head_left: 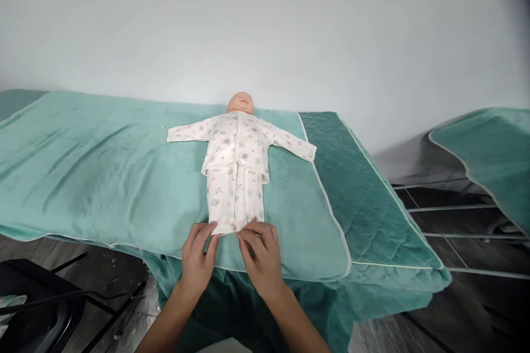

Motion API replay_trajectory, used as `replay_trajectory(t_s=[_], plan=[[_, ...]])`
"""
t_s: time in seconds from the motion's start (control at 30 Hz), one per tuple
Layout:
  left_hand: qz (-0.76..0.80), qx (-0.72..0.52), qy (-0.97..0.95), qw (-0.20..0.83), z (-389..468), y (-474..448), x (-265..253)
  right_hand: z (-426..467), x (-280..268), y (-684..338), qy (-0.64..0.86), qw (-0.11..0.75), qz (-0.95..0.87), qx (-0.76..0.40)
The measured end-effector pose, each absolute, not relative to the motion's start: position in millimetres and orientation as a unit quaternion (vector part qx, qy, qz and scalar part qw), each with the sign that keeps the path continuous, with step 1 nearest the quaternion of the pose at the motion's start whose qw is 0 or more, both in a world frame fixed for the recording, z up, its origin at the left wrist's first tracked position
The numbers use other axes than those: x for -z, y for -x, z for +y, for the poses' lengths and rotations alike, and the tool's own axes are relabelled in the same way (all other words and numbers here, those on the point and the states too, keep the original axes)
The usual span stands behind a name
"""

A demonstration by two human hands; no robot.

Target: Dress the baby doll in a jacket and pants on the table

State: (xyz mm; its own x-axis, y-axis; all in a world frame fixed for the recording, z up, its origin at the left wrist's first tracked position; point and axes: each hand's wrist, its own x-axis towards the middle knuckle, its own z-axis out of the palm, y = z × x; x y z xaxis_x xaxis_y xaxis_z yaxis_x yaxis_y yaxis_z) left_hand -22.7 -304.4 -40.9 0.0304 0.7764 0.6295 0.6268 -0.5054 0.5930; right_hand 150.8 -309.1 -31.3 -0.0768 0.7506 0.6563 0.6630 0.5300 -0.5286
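A baby doll [240, 103] lies on its back, dressed in a white long-sleeved baby top [236, 140] with small printed figures. Its sleeves spread out to both sides. Below the top's hem lie matching baby pants [223, 196], legs side by side and pointing toward me. My left hand [199, 256] pinches the cuff of the pants at its left outer edge. On the other leg, my right hand [261, 256] has thumb and fingers closed at the cuff's inner corner. Any feet of the doll are out of sight.
A light green blanket [103, 176] covers the bed, over a darker quilted cover [356, 193] at the right. A white wall [248, 38] rises behind. At lower left stands a black chair [37, 298]; a metal bed frame [467, 236] is on the right.
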Motion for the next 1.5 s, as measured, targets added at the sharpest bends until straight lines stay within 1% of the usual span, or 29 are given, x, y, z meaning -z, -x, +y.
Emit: replay_trajectory(t_s=[0.2, 0.4, 0.5, 0.7, 0.93, 1.27, 1.5], plan=[[0.493, -0.498, -0.71, 0.07, -312.2, 28.1, 48.2, -317.4, 40.8, -155.5, 0.493, 0.496, -0.713, -0.054], [0.521, -0.437, -0.733, -0.022, -305.5, 17.4, 46.1, -318.4, 42.5, -152.2, 0.506, 0.487, -0.71, -0.04], [0.502, -0.447, -0.738, -0.058, -302.0, 17.0, 43.8, -319.1, 44.1, -155.6, 0.509, 0.49, -0.706, -0.044], [0.485, -0.516, -0.706, -0.025, -304.8, 20.2, 43.4, -325.9, 51.2, -167.0, 0.508, 0.492, -0.703, -0.073], [0.478, -0.484, -0.732, -0.013, -302.2, 15.4, 47.9, -326.0, 50.7, -165.8, 0.509, 0.488, -0.705, -0.082], [0.424, -0.452, -0.784, -0.035, -298.1, 19.2, 52.6, -325.7, 54.2, -165.5, 0.509, 0.489, -0.702, -0.091], [0.458, -0.457, -0.762, -0.025, -304.8, 20.5, 49.9, -329.7, 52.0, -168.0, 0.519, 0.482, -0.7, -0.093]])
